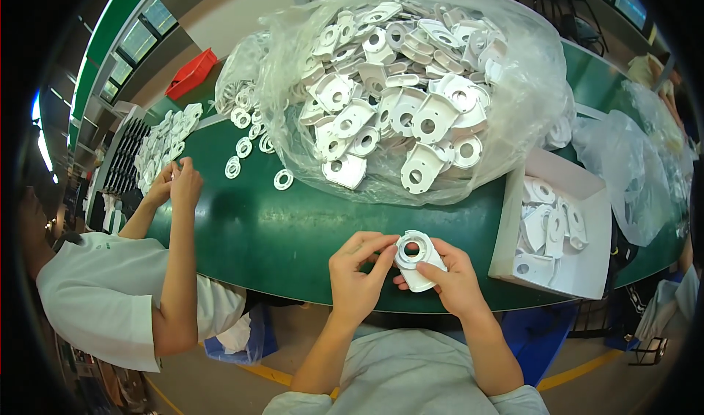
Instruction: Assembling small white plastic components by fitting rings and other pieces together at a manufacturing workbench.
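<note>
A white plastic part (419,274) with a round hole and a raised ring faces up over the near edge of the green table. My right hand (458,281) grips it from the right, thumb on its front and fingers behind. The thumb and fingertips of my left hand (358,276) close on the left rim of the ring. Whether a separate small piece sits between those fingertips is too small to make out. Beyond my hands, a large clear plastic bag (506,158) lies open, heaped with similar white parts (429,118).
A white box (502,250) with more white parts stands at the right. Loose white rings (283,180) lie left of the bag. A co-worker (110,283) sits at the left, hands together over the table (293,239). A red tray (191,72) is at the back left.
</note>
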Demonstrator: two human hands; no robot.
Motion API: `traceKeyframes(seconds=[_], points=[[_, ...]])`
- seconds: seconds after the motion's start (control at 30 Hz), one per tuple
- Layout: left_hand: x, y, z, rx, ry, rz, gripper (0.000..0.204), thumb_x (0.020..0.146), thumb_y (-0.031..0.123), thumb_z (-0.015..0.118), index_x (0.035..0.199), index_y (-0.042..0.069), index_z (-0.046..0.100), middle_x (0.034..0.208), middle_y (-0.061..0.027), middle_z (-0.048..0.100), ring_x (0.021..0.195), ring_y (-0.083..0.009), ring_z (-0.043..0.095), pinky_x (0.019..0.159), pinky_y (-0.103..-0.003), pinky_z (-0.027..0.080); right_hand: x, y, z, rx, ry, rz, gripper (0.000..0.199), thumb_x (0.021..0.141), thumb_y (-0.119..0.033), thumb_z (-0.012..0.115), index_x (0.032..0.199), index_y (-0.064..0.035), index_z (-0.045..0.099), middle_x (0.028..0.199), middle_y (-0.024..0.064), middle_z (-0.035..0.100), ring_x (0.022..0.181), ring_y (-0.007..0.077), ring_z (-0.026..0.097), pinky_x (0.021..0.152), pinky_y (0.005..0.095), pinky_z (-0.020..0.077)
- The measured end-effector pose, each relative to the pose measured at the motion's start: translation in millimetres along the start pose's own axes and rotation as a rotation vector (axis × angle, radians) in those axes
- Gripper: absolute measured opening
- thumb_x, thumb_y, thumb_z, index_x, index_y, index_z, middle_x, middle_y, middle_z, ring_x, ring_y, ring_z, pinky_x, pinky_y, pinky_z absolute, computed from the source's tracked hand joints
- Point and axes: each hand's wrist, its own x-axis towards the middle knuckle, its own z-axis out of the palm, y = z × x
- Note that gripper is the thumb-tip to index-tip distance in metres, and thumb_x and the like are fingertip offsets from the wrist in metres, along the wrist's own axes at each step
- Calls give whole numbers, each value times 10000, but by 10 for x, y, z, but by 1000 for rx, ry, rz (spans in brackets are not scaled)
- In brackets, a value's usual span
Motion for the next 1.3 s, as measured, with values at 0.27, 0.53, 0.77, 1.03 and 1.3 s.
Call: traceKeyframes(seconds=[0.27, 0.53, 0.77, 1.03, 1.3], points=[[11, 33, 18, 111, 5, 32, 178, 805, -57, 628, 968, -20, 690, 899, -87, 631, 757, -108, 589, 626, -206, 461, -4, 37, -2, 19, 9, -56, 337, 852, 37, 518, 1186, 70, 491, 1026, 192, 637, 841, 290, 681, 771, 376, 569], [1, 25, 29, 153, 0, 84, 196, 789, -57, 647, 980, -30, 683, 907, -92, 619, 753, -115, 583, 632, -214, 469, -8, 57, -16, 22, 11, -87, 323, 852, 33, 523, 1171, 72, 494, 1027, 195, 634, 852, 297, 680, 779, 385, 572], [-30, 40, 58, 148, 30, 109, 207, 780, -56, 654, 981, -16, 686, 894, -85, 616, 685, -110, 579, 616, -220, 461, -24, 14, 23, -7, 18, -104, 312, 854, 33, 525, 1163, 72, 508, 1020, 173, 639, 847, 268, 680, 780, 361, 565], [-66, -4, 83, 71, 67, 98, 198, 793, -58, 652, 986, -23, 679, 899, -88, 607, 669, -114, 601, 596, -224, 480, -27, 39, -7, 22, 3, -99, 306, 855, 41, 532, 1159, 78, 518, 999, 158, 650, 847, 245, 680, 779, 333, 558], [-80, 46, 105, 60, 88, 33, 193, 802, -72, 638, 989, -49, 676, 902, -80, 612, 747, -100, 572, 659, -201, 459, -37, -11, 52, -129, 13, -111, 384, 850, 11, 550, 1227, 47, 489, 1069, 140, 630, 929, 238, 660, 827, 331, 533]])
